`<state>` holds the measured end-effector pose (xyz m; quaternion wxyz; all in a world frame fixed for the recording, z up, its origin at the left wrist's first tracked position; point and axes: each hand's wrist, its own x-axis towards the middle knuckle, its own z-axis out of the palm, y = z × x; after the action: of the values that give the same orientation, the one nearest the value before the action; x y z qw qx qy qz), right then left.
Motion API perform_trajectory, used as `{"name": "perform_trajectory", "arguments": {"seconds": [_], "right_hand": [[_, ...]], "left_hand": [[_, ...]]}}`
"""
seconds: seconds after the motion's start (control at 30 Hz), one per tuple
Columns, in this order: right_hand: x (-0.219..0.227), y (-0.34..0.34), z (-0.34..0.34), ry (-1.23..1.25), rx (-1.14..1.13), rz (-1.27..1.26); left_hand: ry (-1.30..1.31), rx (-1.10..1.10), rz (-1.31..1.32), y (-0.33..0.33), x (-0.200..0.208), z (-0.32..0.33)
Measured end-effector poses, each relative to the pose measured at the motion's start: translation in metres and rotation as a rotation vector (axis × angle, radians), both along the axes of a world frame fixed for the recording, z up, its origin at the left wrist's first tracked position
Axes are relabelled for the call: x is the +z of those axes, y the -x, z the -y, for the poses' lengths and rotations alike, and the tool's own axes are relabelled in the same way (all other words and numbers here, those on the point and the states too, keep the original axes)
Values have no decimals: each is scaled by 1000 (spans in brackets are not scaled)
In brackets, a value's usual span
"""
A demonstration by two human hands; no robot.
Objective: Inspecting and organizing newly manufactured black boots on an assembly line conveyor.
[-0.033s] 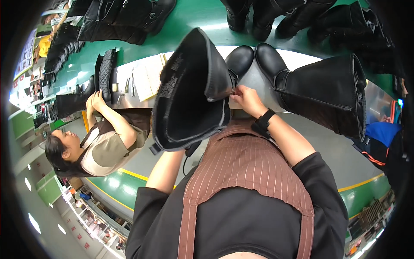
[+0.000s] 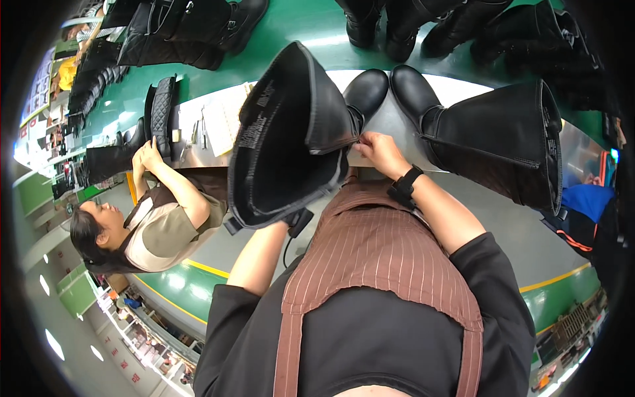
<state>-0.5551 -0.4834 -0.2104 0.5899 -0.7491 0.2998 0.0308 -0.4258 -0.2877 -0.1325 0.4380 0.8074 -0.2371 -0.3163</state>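
A tall black boot stands in front of me, its wide shaft tipped toward me and its dark inside showing. Down one side the shaft gapes along an opening. My right hand pinches the boot's edge near the ankle, at the lower end of that opening. Whether a zip pull is between the fingertips I cannot make out. Behind the shaft my left hand is hidden; only the left forearm and a black wristband show. A second tall black boot lies to the right, toe pointing away.
On the left of the pale bench are a paper sheet, slim tools and a quilted black boot. A co-worker is beside it. More black boots line the green surface beyond.
The boot's shaft has tilted slightly to the left, and more of my left wristband shows below it. My right hand has kept its place at the boot's edge.
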Motion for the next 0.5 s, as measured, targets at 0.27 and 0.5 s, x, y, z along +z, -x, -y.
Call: {"name": "perform_trajectory", "arguments": {"seconds": [0.27, 0.5], "right_hand": [[5, -3, 25, -341, 119, -35], [45, 0, 30, -479, 79, 141]], "left_hand": [[-205, -150, 20, 15, -40, 16], [-202, -179, -34, 13, -54, 18]]}}
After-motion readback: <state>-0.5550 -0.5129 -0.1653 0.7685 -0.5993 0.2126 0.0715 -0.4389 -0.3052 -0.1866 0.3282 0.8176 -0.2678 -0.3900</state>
